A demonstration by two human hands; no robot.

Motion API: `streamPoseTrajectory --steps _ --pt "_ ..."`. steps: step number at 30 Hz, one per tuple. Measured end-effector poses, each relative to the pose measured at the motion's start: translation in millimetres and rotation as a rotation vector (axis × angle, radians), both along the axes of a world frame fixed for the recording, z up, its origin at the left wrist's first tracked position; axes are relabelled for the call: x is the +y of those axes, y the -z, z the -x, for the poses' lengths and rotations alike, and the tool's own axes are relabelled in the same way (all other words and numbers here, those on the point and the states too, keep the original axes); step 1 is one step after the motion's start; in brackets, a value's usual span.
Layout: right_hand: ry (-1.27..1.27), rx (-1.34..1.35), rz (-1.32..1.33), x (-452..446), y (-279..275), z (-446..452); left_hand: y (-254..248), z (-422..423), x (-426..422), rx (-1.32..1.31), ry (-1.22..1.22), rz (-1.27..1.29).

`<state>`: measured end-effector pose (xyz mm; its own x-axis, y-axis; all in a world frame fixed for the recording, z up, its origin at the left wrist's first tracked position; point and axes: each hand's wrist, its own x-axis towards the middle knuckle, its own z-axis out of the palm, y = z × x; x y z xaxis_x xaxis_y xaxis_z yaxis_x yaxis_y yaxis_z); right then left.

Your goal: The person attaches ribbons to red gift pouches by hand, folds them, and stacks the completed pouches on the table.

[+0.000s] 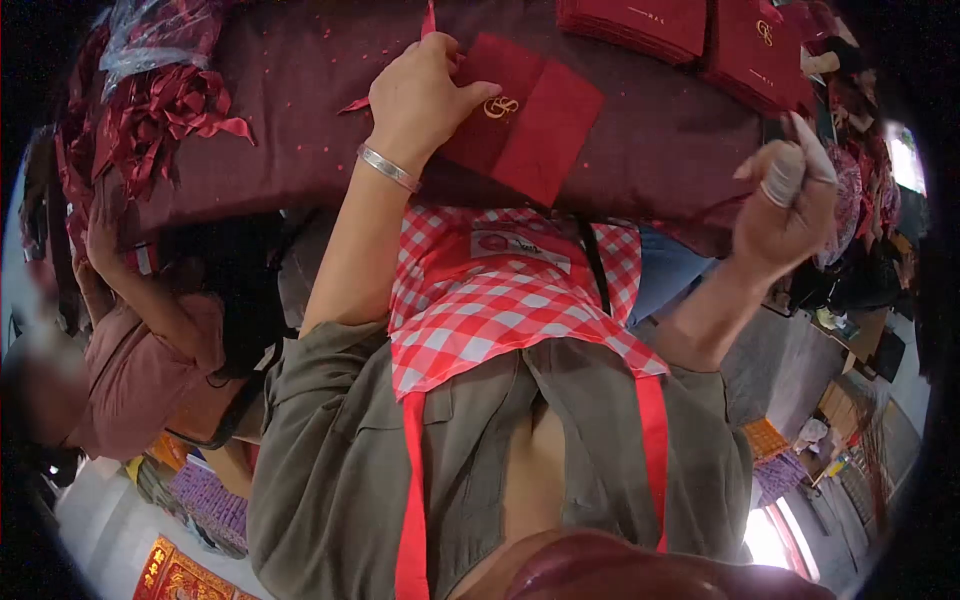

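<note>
- Left hand point(415, 100): back up, over the left side of a dark red folder with a gold monogram point(510, 120). Thumb lies on its face beside the monogram; fingers curl at the upper-left edge, tips hidden. Can't tell if it's clamped on or just pressing down.
- Folder sits tilted on the maroon tablecloth point(270, 110), in front of the wearer, near the table's front edge. Its right part is a brighter red panel.
- Thin shiny red ribbon point(355, 104) pokes out left of that hand. A similar red strip point(430, 18) runs up past the knuckles; can't tell if they're one piece.
- Right hand point(795, 210): raised off to the right, motion-blurred. Digits apart, one extended upward, others bent. White tape point(783, 180) wraps one finger.
- Nearest to it: right-hand stack of dark red folders with gold print point(750, 60). Left-hand stack of dark red folders point(640, 20) stands just beside that.
- Far left of table: loose heap of crimson satin ribbons point(175, 105), clear plastic bag point(150, 35) just above.
- Wearer has a silver bangle point(390, 168) on the left wrist, red-and-white checked apron point(510, 320).
- Second person in a dull-pink top point(150, 370) is at the left end.
</note>
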<state>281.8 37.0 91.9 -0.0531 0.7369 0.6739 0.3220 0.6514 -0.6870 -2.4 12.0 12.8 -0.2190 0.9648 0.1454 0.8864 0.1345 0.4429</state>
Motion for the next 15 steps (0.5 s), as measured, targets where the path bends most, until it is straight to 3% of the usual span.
streamPoseTrajectory --steps 3,5,8,9,10,12,13,15 --pt "-0.035 -0.174 -0.036 0 18 42 0 -5 -4 -0.032 -0.063 0.004" --pt "-0.157 -0.269 0.136 5 40 66 -2 -4 -7 -0.07 -0.054 0.022" --pt "-0.258 -0.291 0.074 13 76 95 2 -3 -7 -0.16 -0.024 0.014" --pt "-0.296 -0.23 0.24 9 80 101 6 -1 -7 -0.214 -0.007 -0.004" --pt "-0.294 -0.231 0.243 8 88 103 10 1 -7 -0.215 -0.006 -0.002" --pt "-0.316 -0.205 0.343 11 100 109 13 5 -7 -0.692 0.08 0.019" --pt "-0.314 -0.207 0.345 10 100 110 11 5 -8 -0.694 0.081 0.021" --pt "-0.312 -0.12 0.376 11 95 113 7 5 -10 -1.279 0.113 0.043"
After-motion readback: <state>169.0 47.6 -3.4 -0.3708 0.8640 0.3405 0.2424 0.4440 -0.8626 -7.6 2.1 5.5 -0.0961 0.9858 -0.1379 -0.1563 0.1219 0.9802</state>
